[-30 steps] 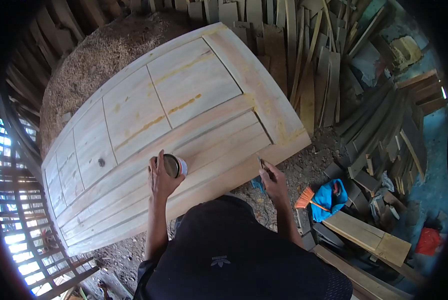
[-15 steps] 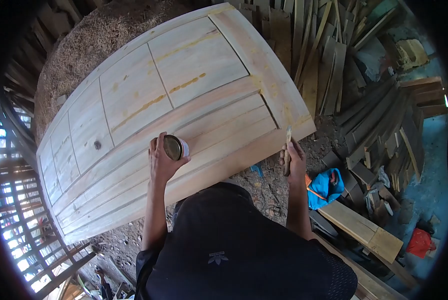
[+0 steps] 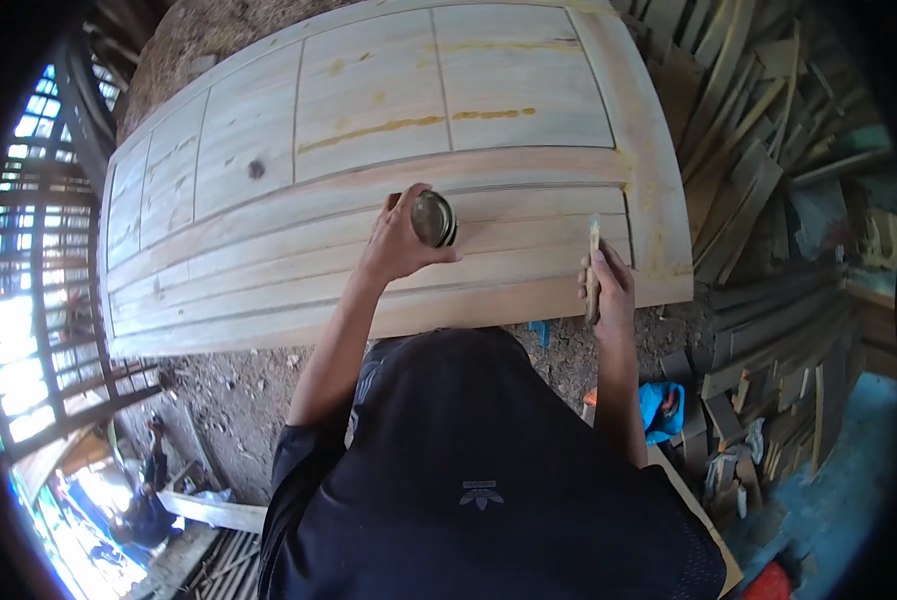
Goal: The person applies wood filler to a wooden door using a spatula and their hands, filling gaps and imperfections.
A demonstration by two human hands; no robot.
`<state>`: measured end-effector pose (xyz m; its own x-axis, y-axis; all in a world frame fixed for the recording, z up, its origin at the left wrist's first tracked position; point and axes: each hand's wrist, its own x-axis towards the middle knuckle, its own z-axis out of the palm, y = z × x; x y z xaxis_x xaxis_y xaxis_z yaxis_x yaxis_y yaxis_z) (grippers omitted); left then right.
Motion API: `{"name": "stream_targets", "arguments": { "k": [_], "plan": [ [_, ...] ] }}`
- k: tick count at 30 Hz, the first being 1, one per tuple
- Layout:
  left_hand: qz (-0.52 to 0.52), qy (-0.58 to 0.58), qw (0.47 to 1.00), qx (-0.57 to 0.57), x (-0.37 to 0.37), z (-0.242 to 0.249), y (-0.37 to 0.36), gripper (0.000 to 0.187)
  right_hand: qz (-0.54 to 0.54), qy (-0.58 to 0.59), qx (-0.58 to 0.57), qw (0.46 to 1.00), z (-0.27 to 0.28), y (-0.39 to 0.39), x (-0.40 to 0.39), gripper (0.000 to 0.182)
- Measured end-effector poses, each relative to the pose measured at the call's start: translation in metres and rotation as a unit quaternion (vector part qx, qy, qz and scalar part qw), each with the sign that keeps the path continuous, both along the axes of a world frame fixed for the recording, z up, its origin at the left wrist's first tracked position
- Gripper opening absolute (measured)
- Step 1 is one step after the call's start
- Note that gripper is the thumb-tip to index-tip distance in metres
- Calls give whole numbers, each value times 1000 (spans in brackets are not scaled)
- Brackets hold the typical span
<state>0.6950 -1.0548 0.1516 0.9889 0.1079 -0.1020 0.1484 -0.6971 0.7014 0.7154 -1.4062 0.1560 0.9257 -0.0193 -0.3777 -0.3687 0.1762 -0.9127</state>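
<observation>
My left hand (image 3: 397,240) is wrapped round a small round tin (image 3: 431,218), tilted so its metal end faces up, over the lower panels of a large pale wooden door (image 3: 239,118). Yellowish filler streaks and dabs mark the upper panels and right-hand frame of the door. In my right hand (image 3: 614,288) is a slim putty knife (image 3: 595,247) with a wooden handle, its pale tip pointing away from me. The hand is over the door's near edge, close to the lower right corner, and its fingers are closed around the handle.
Stacked offcuts and boards (image 3: 739,190) lean along the right side. A blue bag (image 3: 661,412) lies on the ground by my right forearm. Slatted wooden lattice (image 3: 44,250) rises on the left, with a person in dark clothing (image 3: 149,515) beyond it at lower left.
My view has turned, so the door appears more level and shifted. The tin has tilted, its label no longer showing. Both hands keep their hold.
</observation>
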Motion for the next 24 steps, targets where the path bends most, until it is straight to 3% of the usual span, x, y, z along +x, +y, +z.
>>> {"name": "stream_targets", "arguments": {
  "k": [4, 5, 6, 7, 8, 9, 10, 11, 12, 13, 15, 21, 24],
  "plan": [
    [40, -2, 997, -62, -8, 1, 12, 112, 130, -29, -18, 991, 22, 47, 23, 41],
    [90, -9, 960, -266, -13, 4, 18, 105, 198, -57, -73, 976, 30, 60, 29, 38],
    [136, -20, 878, -459, -21, 5, 24, 98, 263, -86, -128, 952, 39, 73, 34, 36],
    [168, -70, 856, -484, -32, -4, 33, 85, 273, -83, -128, 950, 57, 88, 40, 36],
    [178, -71, 853, -486, -44, -14, 42, 85, 378, -221, -264, 860, 78, 105, 45, 33],
    [240, -90, 807, -533, -56, -24, 50, 82, 462, -348, -384, 720, 88, 120, 48, 31],
    [299, -109, 753, -576, -67, -31, 58, 79, 471, -347, -384, 714, 88, 134, 51, 31],
    [324, -100, 751, -566, -80, -37, 64, 95, 499, -390, -444, 633, 88, 147, 53, 26],
    [332, -102, 744, -570, -95, -44, 69, 95, 522, -429, -498, 544, 86, 159, 53, 23],
    [362, -90, 734, -567, -108, -51, 72, 94, 530, -429, -498, 535, 84, 171, 55, 23],
    [396, -86, 717, -568, -135, -61, 76, 93, 556, -448, -548, 435, 76, 192, 58, 16],
    [443, -115, 707, -539, -199, -67, 72, 83, 574, -489, -571, 325, 62, 226, 63, 15],
    [460, -116, 703, -530, -214, -67, 72, 80, 582, -486, -580, 298, 63, 233, 61, 14]
  ]
}}
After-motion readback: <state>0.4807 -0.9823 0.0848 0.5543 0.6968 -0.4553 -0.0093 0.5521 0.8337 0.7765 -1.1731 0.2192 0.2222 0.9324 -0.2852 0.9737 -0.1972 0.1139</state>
